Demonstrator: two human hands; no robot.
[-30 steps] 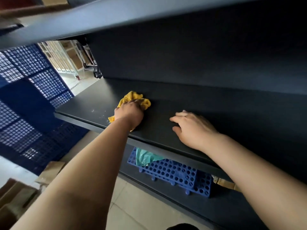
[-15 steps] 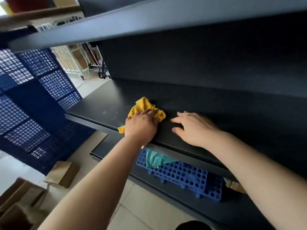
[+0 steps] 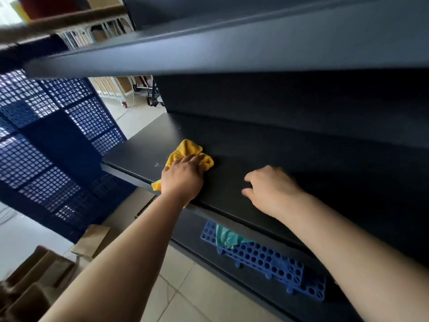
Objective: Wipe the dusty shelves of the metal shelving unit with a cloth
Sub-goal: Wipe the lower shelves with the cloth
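Yellow cloth (image 3: 185, 151) is seen bunched on the dark middle shelf (image 3: 267, 145), near its front edge, just at 9 o'clock from frame centre. It is pressed down by the left hand (image 3: 182, 180), palm down, fingers laid fairly straight over it, not wrapped round; cloth corners stick out at the hand's 12 and 7 o'clock. Pale specks (image 3: 156, 163) are seen on the shelf at 9 o'clock from the cloth. The right hand (image 3: 269, 189), at 3 o'clock from the left and apart from it, is rested palm down on the same shelf, fingers loosely bent, nothing held; slightly blurred. At 5 o'clock, a blue perforated rack (image 3: 274, 261) with a teal rag (image 3: 226, 237) is seen on the lower shelf. Blue mesh panels (image 3: 58, 140) at 9 o'clock, cardboard boxes (image 3: 34, 275) at 7 o'clock.
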